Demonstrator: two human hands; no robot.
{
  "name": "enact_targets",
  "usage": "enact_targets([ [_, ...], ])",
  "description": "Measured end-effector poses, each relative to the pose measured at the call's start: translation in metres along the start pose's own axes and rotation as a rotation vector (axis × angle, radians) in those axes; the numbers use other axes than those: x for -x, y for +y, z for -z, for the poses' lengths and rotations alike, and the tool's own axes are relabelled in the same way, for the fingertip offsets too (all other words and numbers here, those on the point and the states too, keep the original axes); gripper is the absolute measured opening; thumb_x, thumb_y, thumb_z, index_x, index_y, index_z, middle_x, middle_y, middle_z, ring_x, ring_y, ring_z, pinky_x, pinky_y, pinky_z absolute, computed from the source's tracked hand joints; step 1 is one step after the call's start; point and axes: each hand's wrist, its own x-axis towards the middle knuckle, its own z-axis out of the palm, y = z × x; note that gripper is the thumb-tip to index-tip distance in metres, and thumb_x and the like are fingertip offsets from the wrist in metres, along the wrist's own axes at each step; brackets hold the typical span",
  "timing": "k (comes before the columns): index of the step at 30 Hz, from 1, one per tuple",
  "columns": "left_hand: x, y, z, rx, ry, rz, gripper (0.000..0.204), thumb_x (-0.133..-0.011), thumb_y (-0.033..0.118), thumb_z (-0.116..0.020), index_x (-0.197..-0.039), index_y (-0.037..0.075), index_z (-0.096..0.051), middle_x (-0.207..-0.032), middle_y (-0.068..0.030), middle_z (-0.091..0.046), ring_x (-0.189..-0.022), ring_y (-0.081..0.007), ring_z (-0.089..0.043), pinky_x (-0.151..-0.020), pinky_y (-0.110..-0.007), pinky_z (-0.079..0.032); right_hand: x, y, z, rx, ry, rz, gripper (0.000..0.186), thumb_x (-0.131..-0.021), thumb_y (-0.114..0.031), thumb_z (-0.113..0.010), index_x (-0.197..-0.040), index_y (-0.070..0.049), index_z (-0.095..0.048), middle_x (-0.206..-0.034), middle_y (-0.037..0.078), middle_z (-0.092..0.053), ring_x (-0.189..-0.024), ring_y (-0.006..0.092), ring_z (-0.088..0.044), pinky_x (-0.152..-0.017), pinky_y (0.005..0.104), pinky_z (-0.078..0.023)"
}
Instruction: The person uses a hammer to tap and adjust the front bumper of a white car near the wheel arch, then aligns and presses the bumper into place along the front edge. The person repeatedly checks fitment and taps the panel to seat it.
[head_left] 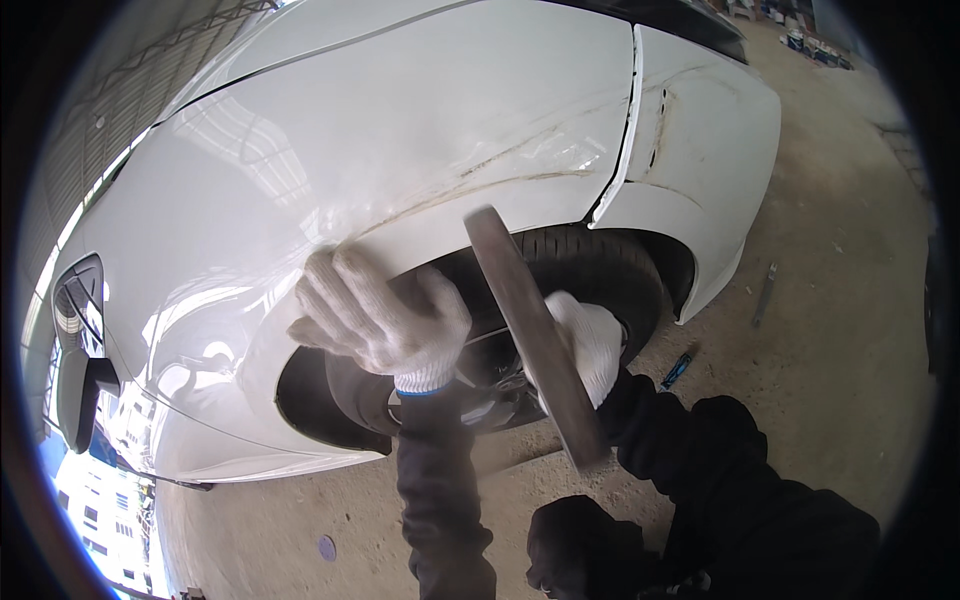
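The white car fender (pixel 420 110) curves over a black tyre (pixel 590 255). Brown scratches and a crease run across it above the wheel arch. My left hand (pixel 390 315), in a white knit glove, lies against the fender by the arch edge, fingers stretched out over the panel. In my gloved right hand (pixel 590 345) is a long, flat, dark grey bar (pixel 535 335), held in front of the wheel and slanting from upper left to lower right. Motion blurs the bar somewhat, and it hides part of my right hand's grip. Its top end overlaps the fender's lower edge in view.
A white bumper (pixel 700 150), also scratched, meets the fender at a gap on the right. On the dusty floor lie a blue-handled tool (pixel 677 371) and a long flat metal tool (pixel 766 293). The side mirror (pixel 78 395) juts out at far left.
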Motion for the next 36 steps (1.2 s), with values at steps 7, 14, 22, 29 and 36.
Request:
enact_targets([
  [7,-0.003,-0.014,0.013,-0.087,-0.108,-0.032,0.075,-0.083,0.027,-0.055,-0.151,-0.001,-0.04,-0.143,-0.032,-0.049,-0.134,-0.0503,-0.046,-0.113,-0.065,-0.025,0.042,0.016,-0.004,-0.324,0.029,0.054,0.025,-0.08,-0.02,-0.08,-0.081,-0.004,-0.06,-0.061,0.006,-0.056,-0.051,0.0156,-0.054,-0.049,0.03,-0.041],
  [14,-0.008,0.029,-0.018,-0.115,-0.019,0.182,0.093,-0.075,0.025,-0.06,-0.156,-0.006,-0.026,-0.161,-0.0308,-0.025,-0.154,-0.0385,-0.018,-0.125,-0.055,-0.005,0.148,0.042,0.064,-0.639,0.163,-0.217,0.032,-0.098,-0.027,-0.066,-0.103,0.004,-0.058,-0.066,0.01,-0.059,-0.055,0.0149,-0.063,-0.045,0.0234,-0.05],
  [22,-0.008,0.096,-0.014,-0.038,-0.112,0.178,0.089,-0.069,0.015,-0.062,-0.15,-0.009,-0.035,-0.154,-0.0352,-0.032,-0.146,-0.054,-0.027,-0.118,-0.069,-0.013,0.18,0.054,0.09,-0.87,0.318,-0.476,0.04,-0.102,-0.041,-0.055,-0.091,-0.003,-0.053,-0.061,0.006,-0.054,-0.041,0.0137,-0.05,-0.035,0.0247,-0.04],
  [29,0.0,0.094,-0.004,-0.001,-0.255,-0.022,0.088,-0.066,0.016,-0.063,-0.146,-0.01,-0.04,-0.149,-0.0344,-0.041,-0.145,-0.0517,-0.032,-0.119,-0.068,-0.008,0.174,0.05,0.069,-0.8,0.368,-0.464,0.031,-0.102,-0.031,-0.058,-0.09,-0.001,-0.059,-0.061,0.006,-0.057,-0.041,0.0151,-0.053,-0.035,0.028,-0.044],
  [36,-0.003,0.041,-0.004,-0.009,-0.185,0.019,0.089,-0.068,0.019,-0.061,-0.152,-0.001,-0.038,-0.152,-0.0299,-0.041,-0.146,-0.0467,-0.032,-0.12,-0.067,-0.008,0.157,0.061,0.055,-0.974,0.241,-0.901,0.035,-0.096,-0.037,-0.066,-0.089,-0.003,-0.061,-0.067,0.004,-0.061,-0.055,0.0157,-0.061,-0.049,0.0301,-0.049],
])
